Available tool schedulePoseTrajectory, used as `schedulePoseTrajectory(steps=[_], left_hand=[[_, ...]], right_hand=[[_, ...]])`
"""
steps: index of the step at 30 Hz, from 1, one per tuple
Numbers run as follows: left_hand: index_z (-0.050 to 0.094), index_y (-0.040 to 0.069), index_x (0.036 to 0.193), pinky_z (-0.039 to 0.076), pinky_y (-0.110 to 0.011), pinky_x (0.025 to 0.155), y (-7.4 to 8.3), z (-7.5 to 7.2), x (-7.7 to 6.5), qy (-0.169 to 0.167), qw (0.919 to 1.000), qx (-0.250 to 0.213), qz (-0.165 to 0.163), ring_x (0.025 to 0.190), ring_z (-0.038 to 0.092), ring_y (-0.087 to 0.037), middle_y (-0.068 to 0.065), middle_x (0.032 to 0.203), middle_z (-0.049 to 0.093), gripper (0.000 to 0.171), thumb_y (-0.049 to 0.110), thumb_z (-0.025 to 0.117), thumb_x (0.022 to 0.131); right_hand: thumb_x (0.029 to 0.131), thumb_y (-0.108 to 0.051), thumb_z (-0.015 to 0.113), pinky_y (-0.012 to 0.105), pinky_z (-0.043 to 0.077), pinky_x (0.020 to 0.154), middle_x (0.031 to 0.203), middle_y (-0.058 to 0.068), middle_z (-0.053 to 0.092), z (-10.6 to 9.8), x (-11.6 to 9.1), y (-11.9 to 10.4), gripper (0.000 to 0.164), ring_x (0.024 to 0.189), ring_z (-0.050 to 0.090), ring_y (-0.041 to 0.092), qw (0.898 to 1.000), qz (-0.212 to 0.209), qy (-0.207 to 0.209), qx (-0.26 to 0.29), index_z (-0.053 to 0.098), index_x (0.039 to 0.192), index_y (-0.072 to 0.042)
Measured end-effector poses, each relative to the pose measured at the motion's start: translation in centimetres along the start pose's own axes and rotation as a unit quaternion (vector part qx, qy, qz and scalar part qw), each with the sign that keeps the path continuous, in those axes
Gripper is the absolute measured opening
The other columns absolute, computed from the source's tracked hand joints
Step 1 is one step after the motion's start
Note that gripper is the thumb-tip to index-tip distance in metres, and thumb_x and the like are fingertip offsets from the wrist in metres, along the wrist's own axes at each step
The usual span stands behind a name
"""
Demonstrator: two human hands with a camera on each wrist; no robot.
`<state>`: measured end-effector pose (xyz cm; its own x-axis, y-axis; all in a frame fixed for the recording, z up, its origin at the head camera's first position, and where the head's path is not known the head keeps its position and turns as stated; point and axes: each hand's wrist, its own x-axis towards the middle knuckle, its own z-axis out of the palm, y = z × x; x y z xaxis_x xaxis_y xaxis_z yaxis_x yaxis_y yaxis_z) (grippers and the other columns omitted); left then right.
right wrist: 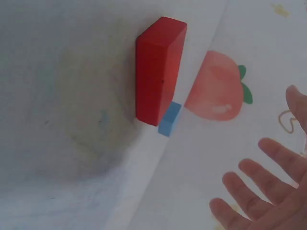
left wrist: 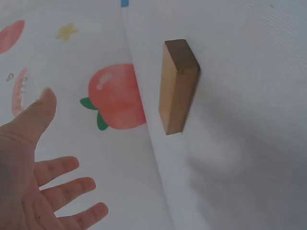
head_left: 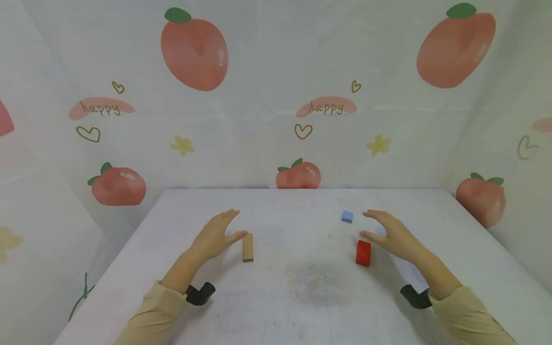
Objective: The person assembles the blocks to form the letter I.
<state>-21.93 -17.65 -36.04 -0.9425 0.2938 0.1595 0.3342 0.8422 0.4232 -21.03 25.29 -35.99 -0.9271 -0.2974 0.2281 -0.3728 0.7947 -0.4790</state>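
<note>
Worktop (head_left: 276, 302) carries a wooden block (head_left: 247, 247) near the spread left grip (head_left: 215, 237) and a red block (head_left: 363, 253) (partly hiding a blue block (right wrist: 169, 120) in the right wrist view) near the spread right grip (head_left: 393, 235).

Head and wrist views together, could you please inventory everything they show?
Wooden block: 1, tan, table's left side
Red block: 1, red, table's right side
Blue block: 1, blue, farther back than the red block
Table: 1, white, greyish patch, under the blocks
Printed backdrop: count unclear, white with reddish fruit, behind and beside the table
Cord-like strand: 1, dark, by the table's left edge
Wrist devices: 2, black, one per wrist
Sleeves: 2, beige, one per arm
Left hand: 1, bare, near the wooden block
Right hand: 1, bare, near the red block
</note>
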Motion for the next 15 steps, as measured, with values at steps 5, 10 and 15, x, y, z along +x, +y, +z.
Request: schedulePoseTrajectory(steps=[5,10,15], left_hand=[[0.039,0.004,0.141,0.028,-0.058,0.109,-0.6,0.2,-0.1,-0.030,0.9988,-0.038,-0.012,0.135,0.032,-0.043,-0.022,0.146,0.038,0.067,0.041,0.059,0.089],[0.041,0.004,0.139,0.029,-0.056,0.110,-1.1,0.7,-0.1,-0.047,0.9967,-0.066,-0.009,0.135,0.033,-0.041,-0.020,0.144,0.040,0.065,0.036,0.063,0.087],[0.045,0.004,0.136,0.031,-0.054,0.109,-1.6,1.3,0.0,-0.064,0.9952,-0.075,0.000,0.134,0.037,-0.040,-0.019,0.142,0.043,0.065,0.034,0.068,0.084]], right_hand=[[0.083,-0.024,0.069,0.060,0.043,0.094,0.128,0.024,0.053,0.1,-0.3,0.8,0.053,0.116,0.050,0.043,1.000,0.005,-0.014,0.025,0.052,0.127,0.001],[0.082,-0.028,0.070,0.056,0.046,0.093,0.128,0.023,0.054,0.4,-0.4,1.4,0.054,0.113,0.053,0.042,0.996,0.026,-0.057,0.056,0.053,0.126,0.000],[0.081,-0.025,0.071,0.054,0.048,0.091,0.124,0.024,0.057,0.8,-0.5,2.1,0.052,0.108,0.057,0.042,0.993,0.014,-0.084,0.077,0.055,0.123,0.002]])
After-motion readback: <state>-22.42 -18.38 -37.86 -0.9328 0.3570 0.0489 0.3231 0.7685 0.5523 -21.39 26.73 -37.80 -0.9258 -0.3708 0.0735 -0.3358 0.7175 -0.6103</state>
